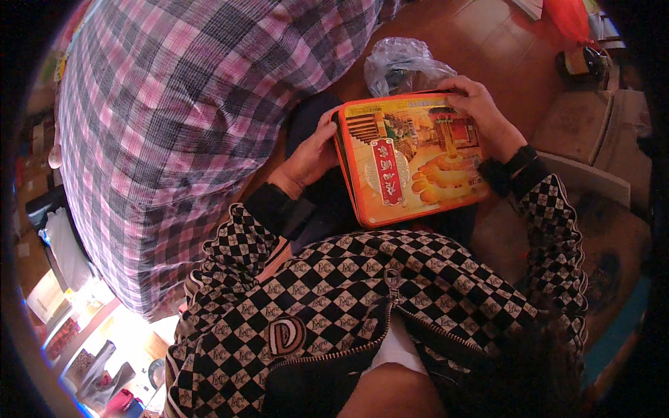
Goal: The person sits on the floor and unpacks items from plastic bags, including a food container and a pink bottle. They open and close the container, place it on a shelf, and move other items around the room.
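Observation:
A rectangular tin box with an orange rim and a printed lid lies between my hands, above my lap and tilted a little. My left hand grips its left edge near the upper corner. On the opposite side, my right hand holds the upper right corner, fingers over the lid. The tin's underside and what it contains are hidden. Just beyond the tin, a clear plastic bag rests near the floor with something dark inside.
A large bulk under pink and grey checked cloth fills the left side. Cardboard boxes stand at the right. A red plastic bag and a dark object are at the upper right, by the reddish floor.

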Demonstrator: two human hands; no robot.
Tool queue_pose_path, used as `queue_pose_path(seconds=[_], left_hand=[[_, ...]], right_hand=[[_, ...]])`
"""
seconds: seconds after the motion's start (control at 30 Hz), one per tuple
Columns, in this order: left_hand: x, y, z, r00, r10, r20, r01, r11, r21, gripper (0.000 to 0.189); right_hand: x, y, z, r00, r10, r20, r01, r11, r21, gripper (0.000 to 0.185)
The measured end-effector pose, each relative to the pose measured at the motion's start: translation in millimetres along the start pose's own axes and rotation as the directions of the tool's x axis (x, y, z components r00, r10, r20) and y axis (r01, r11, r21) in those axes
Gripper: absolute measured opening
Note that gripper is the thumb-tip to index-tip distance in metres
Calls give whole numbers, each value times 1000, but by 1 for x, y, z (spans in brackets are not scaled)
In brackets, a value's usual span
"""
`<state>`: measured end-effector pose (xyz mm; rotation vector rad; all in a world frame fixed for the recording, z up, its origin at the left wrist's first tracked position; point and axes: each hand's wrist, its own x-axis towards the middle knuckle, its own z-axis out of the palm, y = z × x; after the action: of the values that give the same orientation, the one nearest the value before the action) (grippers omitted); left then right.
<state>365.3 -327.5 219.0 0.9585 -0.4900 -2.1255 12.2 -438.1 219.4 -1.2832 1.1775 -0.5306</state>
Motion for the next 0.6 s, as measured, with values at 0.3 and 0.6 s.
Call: queue_pose_path(seconds=[0.3,0.6], left_hand=[[9,-16,0,997,5,-71,13,968,252,60],[8,-15,14,997,43,-70,-28,979,202,56]], right_hand=[[-4,-3,7,993,4,-115,-3,1000,8,40],[-58,31,-30,970,234,-69,-230,971,67,40]])
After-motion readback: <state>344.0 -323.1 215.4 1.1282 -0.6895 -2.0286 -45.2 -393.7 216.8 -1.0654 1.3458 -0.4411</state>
